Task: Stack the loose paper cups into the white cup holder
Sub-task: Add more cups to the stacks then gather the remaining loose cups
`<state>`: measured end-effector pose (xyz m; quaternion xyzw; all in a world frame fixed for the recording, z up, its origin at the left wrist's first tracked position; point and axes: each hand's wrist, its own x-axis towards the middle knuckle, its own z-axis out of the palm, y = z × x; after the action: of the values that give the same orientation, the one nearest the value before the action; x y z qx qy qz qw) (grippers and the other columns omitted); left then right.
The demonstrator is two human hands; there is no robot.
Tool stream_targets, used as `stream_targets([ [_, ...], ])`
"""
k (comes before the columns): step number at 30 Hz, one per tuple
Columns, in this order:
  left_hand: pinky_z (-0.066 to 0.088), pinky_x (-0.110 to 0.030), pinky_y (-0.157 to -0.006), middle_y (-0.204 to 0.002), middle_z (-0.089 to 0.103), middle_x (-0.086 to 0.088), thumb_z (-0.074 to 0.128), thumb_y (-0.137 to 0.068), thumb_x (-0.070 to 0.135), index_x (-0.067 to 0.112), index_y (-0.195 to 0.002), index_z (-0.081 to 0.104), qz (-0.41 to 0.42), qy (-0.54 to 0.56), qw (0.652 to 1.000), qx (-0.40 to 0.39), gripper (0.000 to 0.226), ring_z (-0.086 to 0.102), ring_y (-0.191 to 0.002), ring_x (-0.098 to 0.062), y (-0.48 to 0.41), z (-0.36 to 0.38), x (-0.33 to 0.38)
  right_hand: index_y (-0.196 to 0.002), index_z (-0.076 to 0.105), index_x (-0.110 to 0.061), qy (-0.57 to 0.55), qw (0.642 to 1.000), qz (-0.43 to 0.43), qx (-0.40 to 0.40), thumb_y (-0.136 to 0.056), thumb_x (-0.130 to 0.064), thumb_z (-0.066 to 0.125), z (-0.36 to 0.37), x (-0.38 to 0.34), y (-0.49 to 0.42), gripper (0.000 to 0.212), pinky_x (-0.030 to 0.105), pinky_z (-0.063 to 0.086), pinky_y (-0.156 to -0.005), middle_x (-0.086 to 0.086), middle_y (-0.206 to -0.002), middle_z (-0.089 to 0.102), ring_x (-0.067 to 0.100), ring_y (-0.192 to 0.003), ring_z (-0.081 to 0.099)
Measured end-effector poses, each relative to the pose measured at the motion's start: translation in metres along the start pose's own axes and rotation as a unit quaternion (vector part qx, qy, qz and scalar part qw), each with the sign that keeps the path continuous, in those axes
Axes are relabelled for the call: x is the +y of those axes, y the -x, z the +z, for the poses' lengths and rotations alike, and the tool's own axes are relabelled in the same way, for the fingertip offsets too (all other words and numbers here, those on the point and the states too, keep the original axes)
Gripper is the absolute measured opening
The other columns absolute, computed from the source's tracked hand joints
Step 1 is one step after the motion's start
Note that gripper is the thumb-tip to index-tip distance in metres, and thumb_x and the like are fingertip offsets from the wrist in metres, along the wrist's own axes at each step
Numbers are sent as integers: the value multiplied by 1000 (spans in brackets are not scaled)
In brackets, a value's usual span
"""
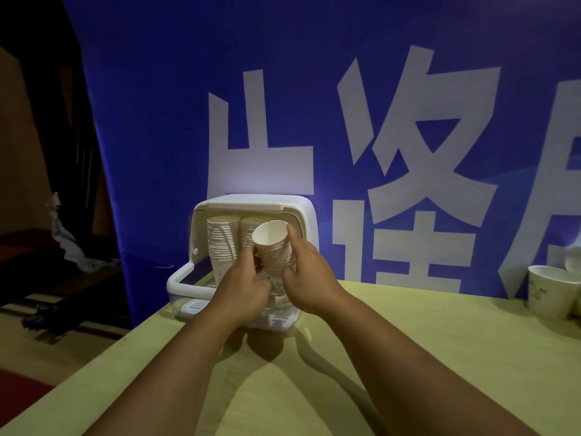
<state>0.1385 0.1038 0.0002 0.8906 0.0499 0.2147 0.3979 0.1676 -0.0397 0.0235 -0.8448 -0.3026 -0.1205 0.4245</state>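
The white cup holder [301, 212] stands open at the table's far left edge, its lid raised. Inside it a tall stack of paper cups [221, 243] stands at the left, with a second stack partly hidden behind it to the right. In front of the opening I hold a nested stack of white paper cups [273, 247], tilted with its mouth toward me. My right hand [309, 272] grips that stack from the right, thumb up along its side. My left hand [245, 284] holds it low on the left, fingers curled round the base.
The yellow-green table [393, 357] stretches toward me and to the right. Loose paper cups [548, 292] stand at the far right edge. A blue banner with large white characters [424, 136] hangs close behind the holder. Dark floor and clutter lie off the table's left side.
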Motion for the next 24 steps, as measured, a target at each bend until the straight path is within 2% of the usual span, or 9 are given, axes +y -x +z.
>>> stream_targets([
  [4,45,-51,-105,-148,51,6,53,-100,22,43,-147,28,-3,-36,999,-14,57,51,-130,-23,2,3,2,-157,13,-34,-4,1000,-5,1,-93,-9,65,-1,2,3,87,32,39,-107,-2,-157,35,22,-141,38],
  [6,42,-57,-108,-153,46,7,51,-100,29,50,-149,17,0,-36,999,-15,63,48,-135,-26,3,4,4,-155,19,-31,37,998,5,43,-91,-15,69,2,-1,1,84,34,41,-107,0,-153,37,22,-137,40],
  [8,43,-58,-107,-153,45,7,51,-101,30,52,-146,11,2,-28,1000,-13,64,49,-133,-26,2,6,3,-151,26,-28,56,995,25,81,-89,-23,72,4,-3,-2,78,31,46,-99,2,-145,39,21,-126,48],
  [11,49,-56,-97,-139,54,5,50,-100,23,49,-126,21,5,-31,999,5,47,58,-114,-24,1,7,0,-138,38,-24,34,995,34,89,-89,-21,70,2,-2,-3,59,23,47,-82,1,-131,45,15,-105,51],
  [13,49,-54,-94,-133,56,7,48,-99,19,48,-121,26,13,-51,999,4,42,57,-111,-23,1,7,-1,-133,48,-21,54,995,31,72,-92,-15,66,1,2,-3,45,21,45,-84,0,-131,48,15,-107,52],
  [16,41,-53,-108,-143,47,17,43,-100,15,58,-139,32,33,-87,995,-30,59,47,-133,-22,2,7,-2,-137,54,-18,90,995,30,31,-94,-12,61,3,7,-1,44,28,43,-98,1,-142,46,20,-124,49],
  [19,18,-51,-122,-165,22,18,39,-105,22,47,-152,35,74,-191,978,-39,53,24,-151,-17,3,9,-1,-143,49,-16,152,988,28,-6,-94,-12,62,4,10,2,51,36,39,-108,3,-150,44,25,-134,42],
  [21,17,-46,-120,-164,28,16,38,-107,25,39,-152,40,94,-229,969,-27,47,23,-149,-14,4,10,-1,-143,49,-16,179,983,31,-9,-94,-10,63,3,13,3,51,36,40,-107,4,-147,48,25,-132,46],
  [24,28,-39,-110,-146,51,12,39,-107,27,33,-141,53,107,-224,969,1,38,39,-133,-12,7,10,0,-141,53,-21,156,987,49,8,-92,-8,64,1,13,4,52,36,46,-103,2,-142,55,24,-126,54],
])
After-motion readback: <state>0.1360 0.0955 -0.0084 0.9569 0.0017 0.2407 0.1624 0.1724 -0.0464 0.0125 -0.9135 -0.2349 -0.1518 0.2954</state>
